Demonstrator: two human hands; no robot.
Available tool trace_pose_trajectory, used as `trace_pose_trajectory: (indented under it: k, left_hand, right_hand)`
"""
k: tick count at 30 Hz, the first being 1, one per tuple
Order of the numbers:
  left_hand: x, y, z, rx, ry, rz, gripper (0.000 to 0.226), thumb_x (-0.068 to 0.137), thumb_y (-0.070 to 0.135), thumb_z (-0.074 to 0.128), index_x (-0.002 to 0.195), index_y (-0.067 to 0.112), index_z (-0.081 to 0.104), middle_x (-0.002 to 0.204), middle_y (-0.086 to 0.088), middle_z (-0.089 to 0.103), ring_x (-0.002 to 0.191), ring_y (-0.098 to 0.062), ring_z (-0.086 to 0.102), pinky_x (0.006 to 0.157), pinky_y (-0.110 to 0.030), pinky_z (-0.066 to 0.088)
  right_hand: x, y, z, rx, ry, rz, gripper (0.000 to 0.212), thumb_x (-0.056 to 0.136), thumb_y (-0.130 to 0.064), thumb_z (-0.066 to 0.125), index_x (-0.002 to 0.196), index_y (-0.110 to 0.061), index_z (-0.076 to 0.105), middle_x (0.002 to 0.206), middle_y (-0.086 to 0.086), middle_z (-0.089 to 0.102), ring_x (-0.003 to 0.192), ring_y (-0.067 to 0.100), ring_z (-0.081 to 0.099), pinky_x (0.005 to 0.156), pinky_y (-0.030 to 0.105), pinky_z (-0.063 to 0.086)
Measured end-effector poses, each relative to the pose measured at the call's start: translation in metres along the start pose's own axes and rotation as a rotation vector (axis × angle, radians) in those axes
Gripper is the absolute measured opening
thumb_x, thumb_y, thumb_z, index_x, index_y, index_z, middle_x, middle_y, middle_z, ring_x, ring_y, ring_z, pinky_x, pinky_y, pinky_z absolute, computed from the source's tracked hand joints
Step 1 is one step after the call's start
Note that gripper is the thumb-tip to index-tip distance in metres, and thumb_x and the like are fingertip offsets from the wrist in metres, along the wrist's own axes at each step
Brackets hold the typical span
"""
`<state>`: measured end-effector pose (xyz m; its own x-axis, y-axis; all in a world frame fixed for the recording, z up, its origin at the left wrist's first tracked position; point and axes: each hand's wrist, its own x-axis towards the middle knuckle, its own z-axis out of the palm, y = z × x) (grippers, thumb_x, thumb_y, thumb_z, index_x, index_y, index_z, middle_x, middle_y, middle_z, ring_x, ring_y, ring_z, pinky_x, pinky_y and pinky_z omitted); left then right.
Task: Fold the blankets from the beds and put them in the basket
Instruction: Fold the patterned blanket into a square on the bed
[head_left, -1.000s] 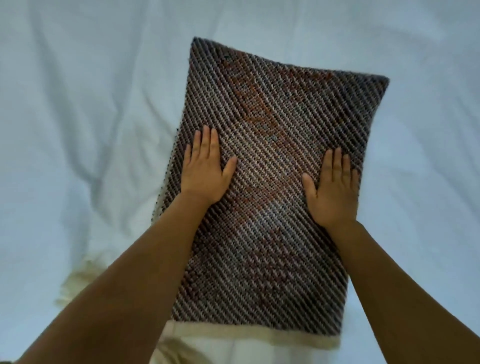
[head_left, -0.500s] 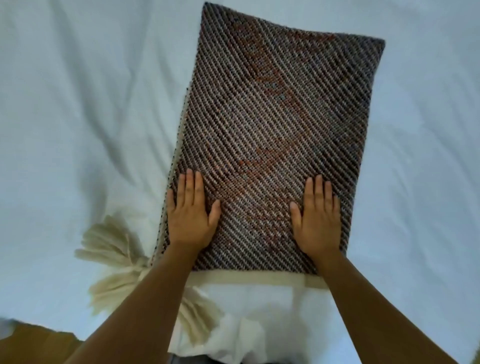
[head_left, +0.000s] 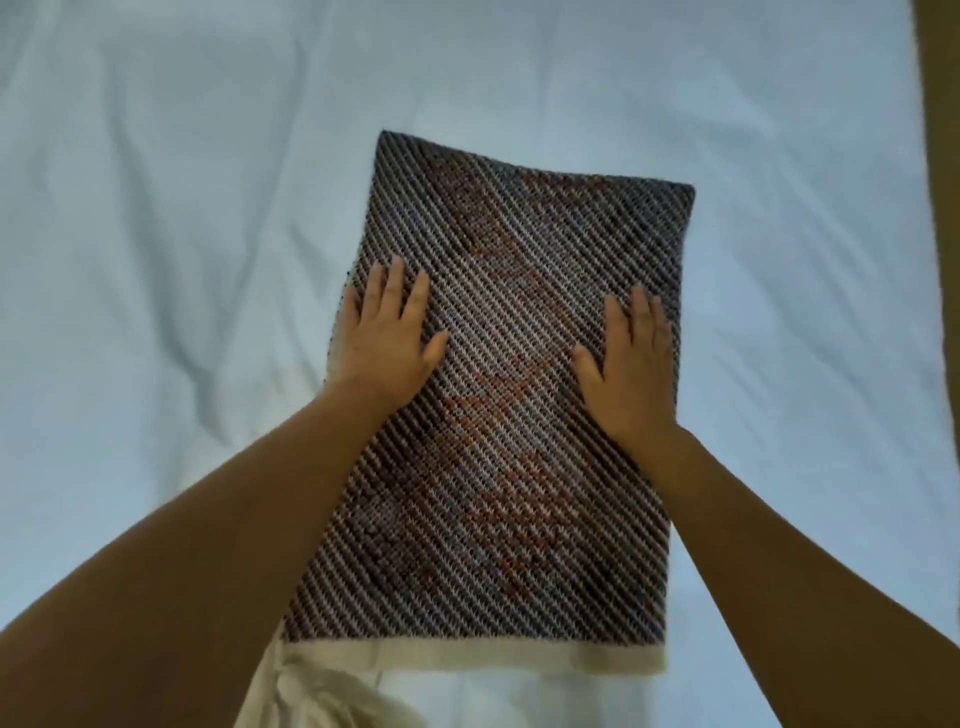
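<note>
blanket (head_left: 498, 415) folded on bed sheet (head_left: 156, 208) | our left hand (head_left: 387, 340) and right hand (head_left: 631, 364) press flat, gripping nothing | looks soft, floppy; we'd lift by both long edges

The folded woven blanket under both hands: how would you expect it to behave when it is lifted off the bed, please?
The folded woven blanket is knit cloth, so it would probably sag and unfold unless supported underneath. Its coarse texture should grip well against the left hand and right hand. It cannot roll.

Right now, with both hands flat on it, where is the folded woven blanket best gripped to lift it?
Probably by its two long side edges. The left hand and right hand already lie beside them, so each could curl under the folded blanket from outside and likely keep its layers together.
</note>
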<state>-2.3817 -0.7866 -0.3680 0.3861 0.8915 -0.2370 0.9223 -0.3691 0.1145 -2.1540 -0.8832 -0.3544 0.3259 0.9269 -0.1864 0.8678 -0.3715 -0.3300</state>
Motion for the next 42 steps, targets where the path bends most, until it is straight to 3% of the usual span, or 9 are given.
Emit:
trace_pose_trajectory:
  k: [8,14,18,21,25,30,36,40,42]
  left_hand:
    - [0.116,0.021,-0.030,0.153,-0.063,0.212,0.063,0.093,0.058,0.013,0.147,0.031,-0.004,0.157,-0.004,-0.010,0.144,-0.022,-0.010,0.115,-0.043,-0.003]
    - [0.186,0.026,-0.022,0.275,-0.167,0.272,0.081,0.087,0.060,0.038,0.146,0.032,-0.009,0.158,-0.006,-0.002,0.144,-0.025,-0.004,0.112,-0.054,-0.004]
    - [0.216,0.035,-0.025,0.344,-0.174,0.276,0.096,0.071,0.063,0.062,0.144,0.019,0.018,0.146,-0.013,0.029,0.135,-0.034,0.025,0.109,-0.061,0.009]
    - [0.226,0.048,-0.035,0.367,-0.239,0.246,0.095,0.061,0.059,0.073,0.132,0.011,0.032,0.132,-0.014,0.044,0.123,-0.034,0.041,0.102,-0.056,0.027]
    - [0.222,0.068,-0.047,0.431,-0.329,0.192,0.074,0.066,0.050,0.076,0.121,0.012,0.044,0.117,-0.009,0.056,0.111,-0.030,0.051,0.098,-0.047,0.033]
    - [0.169,0.074,-0.048,0.430,-0.065,0.177,0.035,0.079,0.013,0.062,0.112,0.011,0.051,0.110,-0.011,0.057,0.105,-0.030,0.051,0.095,-0.046,0.034]
    - [0.104,0.029,-0.078,0.468,0.017,0.139,0.021,0.080,0.012,0.055,0.100,0.012,0.060,0.103,-0.009,0.056,0.100,-0.030,0.050,0.093,-0.046,0.032]
    - [0.048,0.015,-0.091,0.489,0.030,0.219,0.034,0.079,0.016,0.056,0.113,0.013,0.055,0.119,-0.010,0.051,0.116,-0.031,0.043,0.106,-0.052,0.020]
    - [0.016,0.013,-0.094,0.492,0.016,0.247,0.036,0.083,0.014,0.050,0.119,0.011,0.049,0.122,-0.010,0.051,0.114,-0.031,0.046,0.102,-0.048,0.028]
  right_hand:
    - [0.119,0.011,-0.017,-0.149,-0.055,-0.193,0.071,0.094,-0.047,0.038,0.149,-0.017,0.005,0.158,0.011,-0.004,0.145,0.028,-0.009,0.115,0.041,-0.008]
    - [0.191,0.023,-0.016,-0.226,-0.359,-0.092,0.113,0.070,-0.065,0.063,0.148,-0.024,-0.007,0.158,0.010,-0.007,0.145,0.028,-0.009,0.114,0.050,-0.008]
    - [0.218,0.011,-0.015,-0.338,-0.396,-0.085,0.123,0.055,-0.065,0.075,0.147,-0.018,0.009,0.154,0.019,0.011,0.143,0.035,0.007,0.112,0.055,-0.006]
    - [0.217,0.001,-0.016,-0.416,-0.360,-0.073,0.121,0.051,-0.062,0.079,0.143,-0.013,0.017,0.146,0.021,0.024,0.137,0.037,0.020,0.111,0.059,-0.004]
    - [0.210,-0.012,-0.018,-0.445,-0.375,-0.005,0.105,0.058,-0.056,0.079,0.137,-0.009,0.030,0.138,0.019,0.040,0.133,0.035,0.032,0.112,0.058,-0.002]
    - [0.180,-0.014,-0.022,-0.467,-0.245,0.033,0.086,0.067,-0.055,0.073,0.131,-0.009,0.039,0.135,0.018,0.043,0.132,0.035,0.032,0.114,0.054,-0.005]
    - [0.117,-0.007,-0.040,-0.478,0.003,-0.118,0.031,0.074,-0.004,0.058,0.105,-0.006,0.054,0.106,0.013,0.056,0.112,0.034,0.046,0.116,0.048,0.001]
    - [0.059,-0.008,-0.049,-0.409,-0.045,-0.053,0.028,0.077,-0.009,0.055,0.105,-0.009,0.060,0.103,0.013,0.061,0.103,0.033,0.055,0.099,0.044,0.039]
    - [0.031,-0.006,-0.060,-0.256,-0.044,0.014,0.030,0.077,-0.016,0.055,0.106,-0.014,0.061,0.103,0.012,0.063,0.100,0.033,0.058,0.084,0.040,0.051]
